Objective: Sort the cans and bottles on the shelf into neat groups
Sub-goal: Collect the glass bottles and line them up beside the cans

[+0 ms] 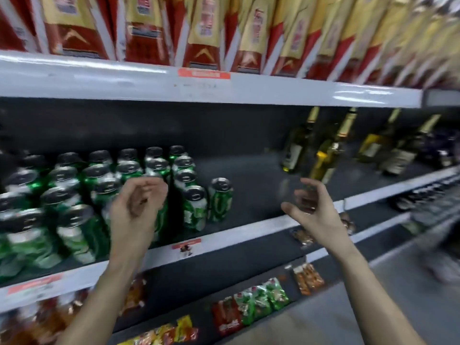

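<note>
Green cans (104,192) with silver tops stand in packed rows on the dark middle shelf (249,175), filling its left part; one single can (220,199) stands just apart from the right side of that block. Taking the block of cans as landmark, the bottles (323,155) with gold foil necks stand well to its right on the same shelf, spaced loosely, with a bare stretch of shelf between the two groups. Above the cans, an upper shelf carries a row of red and gold boxes (199,33), and an orange price label (204,73) sits on the white front edge of that shelf. Below the cans, a lower shelf holds snack packets (258,302) in red, green and yellow. The left hand (138,207) is raised directly in front of the right part of the can block, its grip loosely curled with the fingers bent inward and holding nothing; whether it touches a can cannot be told through the motion blur. The right hand (311,207) is held to the right of the single can, in front of the bare stretch of shelf and below the nearest bottle, its grip released with the fingers spread and curved and the palm empty.
</note>
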`<state>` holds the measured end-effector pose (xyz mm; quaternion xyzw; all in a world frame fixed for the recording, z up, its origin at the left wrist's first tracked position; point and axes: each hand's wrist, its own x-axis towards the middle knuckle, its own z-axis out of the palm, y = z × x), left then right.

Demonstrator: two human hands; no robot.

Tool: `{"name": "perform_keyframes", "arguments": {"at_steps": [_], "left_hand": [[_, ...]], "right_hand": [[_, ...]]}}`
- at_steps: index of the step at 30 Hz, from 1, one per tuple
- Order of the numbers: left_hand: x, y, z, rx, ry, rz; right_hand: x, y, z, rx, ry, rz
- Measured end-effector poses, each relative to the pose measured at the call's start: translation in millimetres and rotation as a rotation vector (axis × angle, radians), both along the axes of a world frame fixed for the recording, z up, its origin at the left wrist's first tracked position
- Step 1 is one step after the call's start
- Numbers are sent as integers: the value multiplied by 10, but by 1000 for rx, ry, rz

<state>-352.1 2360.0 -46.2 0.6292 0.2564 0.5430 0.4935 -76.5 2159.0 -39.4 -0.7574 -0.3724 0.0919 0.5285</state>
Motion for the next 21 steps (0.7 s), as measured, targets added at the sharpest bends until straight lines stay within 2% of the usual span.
{"name": "perform_keyframes", "arguments": {"at_steps": [10, 15, 21], "left_hand": [[1518, -770, 236, 15, 39, -370], [2298, -1167, 239, 20, 57, -435], [3115, -1524, 130, 33, 129, -393]], "right_hand": [[572, -1420, 185, 96, -53, -323], [1169, -1960, 142, 167, -58, -392], [1961, -2400, 81, 203, -27, -392]]}}
